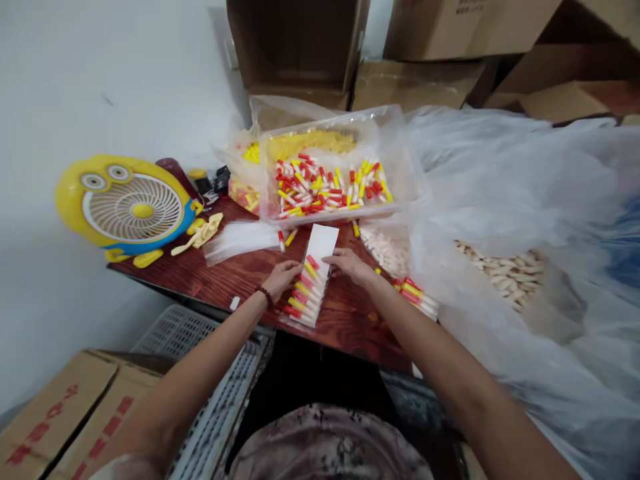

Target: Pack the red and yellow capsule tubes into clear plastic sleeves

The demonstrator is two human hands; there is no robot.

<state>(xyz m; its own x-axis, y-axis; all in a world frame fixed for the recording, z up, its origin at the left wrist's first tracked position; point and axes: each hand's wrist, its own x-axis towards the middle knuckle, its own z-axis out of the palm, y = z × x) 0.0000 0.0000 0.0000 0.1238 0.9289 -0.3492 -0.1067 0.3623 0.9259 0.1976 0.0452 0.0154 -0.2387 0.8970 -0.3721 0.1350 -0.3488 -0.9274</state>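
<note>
Several brown cardboard boxes (300, 40) stand far beyond the fingertips, and a wide sheet of clear crinkled plastic (500, 200) billows off to the right of the right hand (350, 263), covering a heap of pale cream tubes (505, 273). Left of the left hand (283, 277) sits a yellow cartoon-shaped desk fan (125, 207) on the dark red-brown wooden table (240, 273). Just past both sets of fingers lies a clear plastic tray of red- and yellow-capped white tubes (330, 183). Between the two hands lies a narrow clear packet holding a row of red- and yellow-capped tubes (306, 293), its white card end pointing away. The left fingers lie loosely curled against its left edge; the right fingers press flat on its upper right side.
</note>
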